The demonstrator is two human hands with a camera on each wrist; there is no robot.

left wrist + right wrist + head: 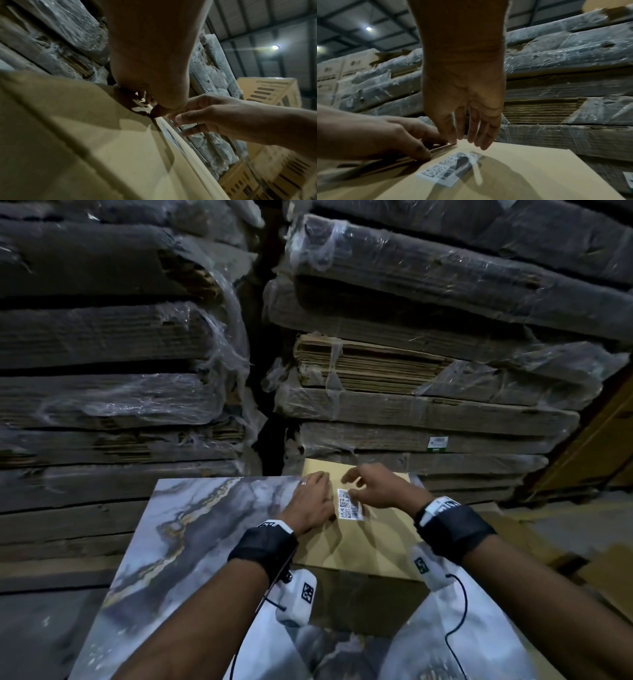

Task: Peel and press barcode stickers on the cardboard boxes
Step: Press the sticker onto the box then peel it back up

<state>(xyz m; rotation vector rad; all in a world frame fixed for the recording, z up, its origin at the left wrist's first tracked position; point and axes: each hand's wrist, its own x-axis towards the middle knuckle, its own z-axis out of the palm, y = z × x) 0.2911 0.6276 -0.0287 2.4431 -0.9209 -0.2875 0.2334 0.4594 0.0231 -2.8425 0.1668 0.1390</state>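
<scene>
Left hand [310,501] lies flat, fingers relaxed, on the cardboard box [370,546] on the marble-patterned bench [191,522]. Just to its right lies the barcode sticker [349,504], long axis running away from the person, with the right hand [378,486] hovering over it, fingers loosely spread and holding nothing; right is nearer for pressing. Right-wrist view shows the sticker's face and what may be a lifted far edge; the left-wrist view gives only its edge.

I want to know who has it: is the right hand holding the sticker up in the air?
No, the barcode sticker lies flat on the cardboard box, and the right hand hovers above it.
</scene>
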